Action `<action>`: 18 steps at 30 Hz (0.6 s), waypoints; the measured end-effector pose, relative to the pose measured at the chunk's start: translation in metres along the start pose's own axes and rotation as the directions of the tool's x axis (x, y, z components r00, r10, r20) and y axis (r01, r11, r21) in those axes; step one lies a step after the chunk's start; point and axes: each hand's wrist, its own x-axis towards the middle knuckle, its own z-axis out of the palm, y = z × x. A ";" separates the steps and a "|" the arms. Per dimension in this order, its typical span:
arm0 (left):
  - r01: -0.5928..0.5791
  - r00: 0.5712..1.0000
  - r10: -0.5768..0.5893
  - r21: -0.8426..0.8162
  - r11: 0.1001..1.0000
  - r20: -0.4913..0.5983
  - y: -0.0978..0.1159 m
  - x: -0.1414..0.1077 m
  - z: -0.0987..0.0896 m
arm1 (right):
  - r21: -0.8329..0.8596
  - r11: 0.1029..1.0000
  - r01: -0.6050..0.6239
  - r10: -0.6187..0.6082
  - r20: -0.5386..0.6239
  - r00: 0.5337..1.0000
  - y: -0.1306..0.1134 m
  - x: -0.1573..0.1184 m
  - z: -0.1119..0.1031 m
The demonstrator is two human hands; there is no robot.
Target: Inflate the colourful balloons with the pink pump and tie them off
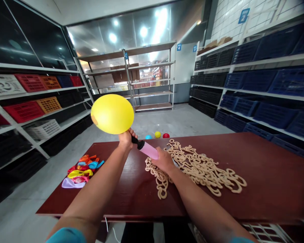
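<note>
Our right hand (164, 160), nearer us, grips the pump (149, 150); its long axis runs forward-left to our left hand (126, 139), fingers closed at the neck of the balloon (112, 114), neck itself hidden. It bulges just above and beyond them.

Vivid yellow balloon (112, 114), pale pink pump (149, 150), black tip (141, 144)!
Left on the reddish-brown table (266, 162), limp balloons (80, 173) flash lilac, yellow, red, pink, blue and orange; right, tan curled pieces (197, 165); far right, latticed crates (292, 81) run deep blue.
</note>
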 end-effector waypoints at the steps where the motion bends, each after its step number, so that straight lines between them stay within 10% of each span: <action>1: -0.009 1.000 0.009 0.003 1.000 -0.003 0.007 0.001 -0.002 | 0.002 1.000 0.007 -0.007 -0.005 1.000 0.000 0.000 0.000; 11: -0.183 0.983 0.183 0.032 0.983 0.012 0.112 0.031 -0.019 | 0.031 0.999 0.012 -0.011 -0.022 1.000 0.000 0.002 0.000; 18: -0.129 0.992 0.129 0.007 0.992 0.008 0.064 0.022 -0.011 | 0.013 1.000 0.008 -0.007 -0.025 1.000 0.005 -0.001 0.002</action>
